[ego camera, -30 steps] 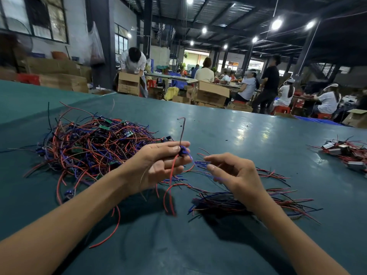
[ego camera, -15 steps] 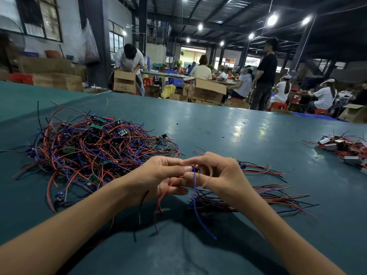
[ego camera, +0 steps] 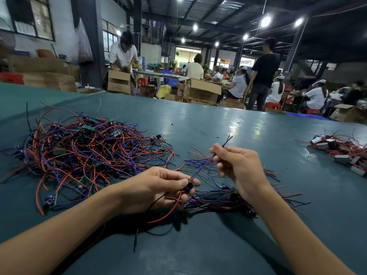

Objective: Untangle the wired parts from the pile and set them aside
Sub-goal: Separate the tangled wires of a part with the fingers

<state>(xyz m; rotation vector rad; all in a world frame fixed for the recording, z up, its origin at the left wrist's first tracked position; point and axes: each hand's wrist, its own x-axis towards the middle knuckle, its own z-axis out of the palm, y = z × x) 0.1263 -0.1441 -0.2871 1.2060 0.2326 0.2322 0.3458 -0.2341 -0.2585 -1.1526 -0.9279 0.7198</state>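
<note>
- While the tangled pile (ego camera: 83,151) sits at the left of the table (ego camera: 218,124), well apart from both hands, one wired part (ego camera: 187,187) is held clear of it.
- Left hand (ego camera: 156,187): thumb and fingers pinch the part's small dark body. Red and black leads dangle below the grip.
- Blue lead (ego camera: 204,164) runs taut up and right from that pinch, probably to straighten it.
- Right hand (ego camera: 240,169): fingertips clamped on the lead short of its free end.
- Sorted bundle (ego camera: 214,198) lies just beneath the right hand, the likely drop spot.
</note>
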